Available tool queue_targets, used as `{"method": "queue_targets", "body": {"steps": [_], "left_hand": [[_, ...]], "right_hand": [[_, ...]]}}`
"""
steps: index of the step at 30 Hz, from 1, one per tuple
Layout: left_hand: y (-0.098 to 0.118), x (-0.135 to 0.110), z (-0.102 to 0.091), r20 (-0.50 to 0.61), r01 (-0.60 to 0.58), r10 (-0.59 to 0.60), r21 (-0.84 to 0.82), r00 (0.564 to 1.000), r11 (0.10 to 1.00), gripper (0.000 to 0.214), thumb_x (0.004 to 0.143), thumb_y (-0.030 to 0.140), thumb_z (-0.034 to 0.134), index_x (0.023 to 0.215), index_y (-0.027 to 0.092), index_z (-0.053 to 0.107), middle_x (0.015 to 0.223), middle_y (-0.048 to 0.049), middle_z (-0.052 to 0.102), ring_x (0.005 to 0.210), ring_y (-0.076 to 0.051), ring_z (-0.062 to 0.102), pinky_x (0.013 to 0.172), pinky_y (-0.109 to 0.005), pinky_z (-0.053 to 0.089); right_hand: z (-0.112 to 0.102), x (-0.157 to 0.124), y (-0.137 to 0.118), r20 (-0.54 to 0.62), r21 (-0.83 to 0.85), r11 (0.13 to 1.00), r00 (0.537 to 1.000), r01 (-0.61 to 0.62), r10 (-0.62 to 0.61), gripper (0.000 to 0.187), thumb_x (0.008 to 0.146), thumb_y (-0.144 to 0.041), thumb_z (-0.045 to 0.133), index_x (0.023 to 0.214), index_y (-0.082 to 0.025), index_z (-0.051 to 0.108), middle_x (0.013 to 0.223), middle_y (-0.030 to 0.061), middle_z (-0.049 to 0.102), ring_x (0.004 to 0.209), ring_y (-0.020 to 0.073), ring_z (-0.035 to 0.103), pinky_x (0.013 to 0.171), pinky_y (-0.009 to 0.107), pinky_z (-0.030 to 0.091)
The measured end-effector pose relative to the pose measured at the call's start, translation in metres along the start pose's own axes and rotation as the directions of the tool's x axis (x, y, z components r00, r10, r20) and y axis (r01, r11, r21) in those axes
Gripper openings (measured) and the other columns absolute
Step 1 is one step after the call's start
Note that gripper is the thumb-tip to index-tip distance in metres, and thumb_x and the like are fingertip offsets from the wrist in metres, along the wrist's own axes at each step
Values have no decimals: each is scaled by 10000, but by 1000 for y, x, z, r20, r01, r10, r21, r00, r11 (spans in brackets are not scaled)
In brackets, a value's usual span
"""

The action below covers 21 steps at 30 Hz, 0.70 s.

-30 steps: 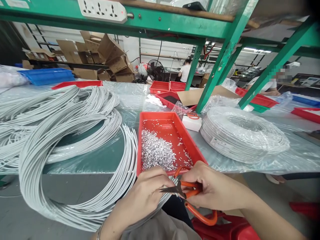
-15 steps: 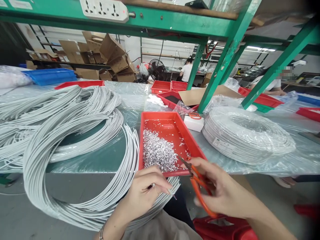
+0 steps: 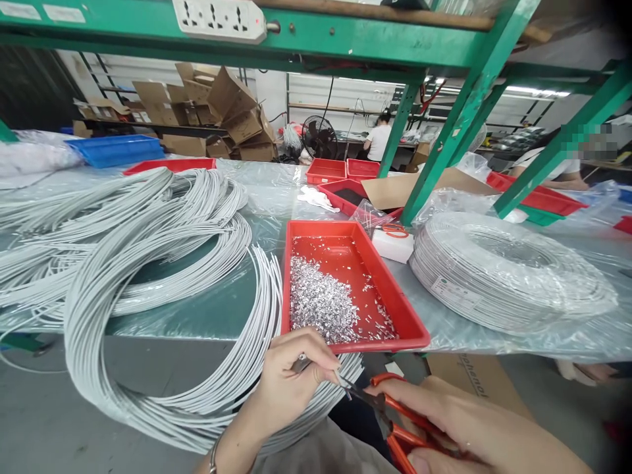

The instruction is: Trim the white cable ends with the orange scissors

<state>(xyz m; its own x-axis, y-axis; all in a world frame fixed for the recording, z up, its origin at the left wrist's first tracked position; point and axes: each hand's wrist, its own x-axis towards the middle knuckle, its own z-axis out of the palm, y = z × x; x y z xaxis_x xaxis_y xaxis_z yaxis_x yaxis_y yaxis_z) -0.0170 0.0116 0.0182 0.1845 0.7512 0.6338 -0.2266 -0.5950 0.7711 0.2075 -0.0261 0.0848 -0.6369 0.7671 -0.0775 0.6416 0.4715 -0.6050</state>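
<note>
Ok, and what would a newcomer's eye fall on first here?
Probably the big loops of pale cable on the left, some hanging past the near edge of the table. Next, the red tray near the middle, with a heap of silvery scraps in it. Below that in the picture, the right grip holds orange-handled scissors, their blades close to the wire end in the left grip.
</note>
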Motion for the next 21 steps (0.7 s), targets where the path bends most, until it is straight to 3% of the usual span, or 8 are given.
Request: {"method": "queue_targets", "body": {"steps": [3,5,10,14,16,18,21], "left_hand": [[-1,-1,3,-48,31,-32,-19,998,999,83,794,116,620,743,176,647,642,-15,611,603,-133,577,552,-245,446],[-2,0,4,-74,49,-51,-22,996,999,93,795,110,614,742,179,646,655,-11,608,603,-125,574,548,-231,445],[-6,6,7,-118,154,-155,-14,981,988,109,760,86,635,702,177,648,648,5,609,587,-107,559,543,-200,432],[-8,12,11,-184,300,-301,-35,936,953,99,707,93,664,648,167,633,605,20,598,563,-106,535,532,-199,414],[-9,13,13,-198,362,-360,-28,912,932,92,693,107,669,637,165,624,598,24,596,557,-107,527,527,-202,407],[-7,13,13,-170,430,-422,11,890,903,71,714,149,664,656,166,625,607,21,603,562,-112,527,536,-210,409],[-3,10,10,1,492,-498,148,867,858,114,833,235,562,794,175,652,744,-13,654,693,-139,580,644,-241,439]], "right_hand": [[4,0,0,116,-66,997,992,-42,49,337,881,-384,446,1163,-224,539,770,73,631,664,224,624,551,310,516],[7,1,-1,119,-104,992,990,-69,81,390,896,-375,410,1254,-228,458,807,87,631,697,248,638,576,346,525],[11,3,-1,13,-223,971,996,-85,90,399,914,-311,375,1308,-251,393,866,102,645,769,283,646,588,364,526],[8,12,7,-138,-316,943,989,-101,60,368,919,-275,356,1268,-195,439,842,120,646,738,297,632,597,398,515],[6,19,17,-252,-277,949,965,-149,78,360,930,-273,325,1236,-139,460,763,110,646,668,280,625,597,396,507],[4,26,29,-334,-135,977,936,-162,109,367,929,-292,340,1228,-109,448,753,101,652,652,259,624,623,383,510],[3,30,43,-399,122,990,911,-65,109,477,880,-396,452,1268,-123,397,1018,149,637,894,287,615,792,403,499]]}}
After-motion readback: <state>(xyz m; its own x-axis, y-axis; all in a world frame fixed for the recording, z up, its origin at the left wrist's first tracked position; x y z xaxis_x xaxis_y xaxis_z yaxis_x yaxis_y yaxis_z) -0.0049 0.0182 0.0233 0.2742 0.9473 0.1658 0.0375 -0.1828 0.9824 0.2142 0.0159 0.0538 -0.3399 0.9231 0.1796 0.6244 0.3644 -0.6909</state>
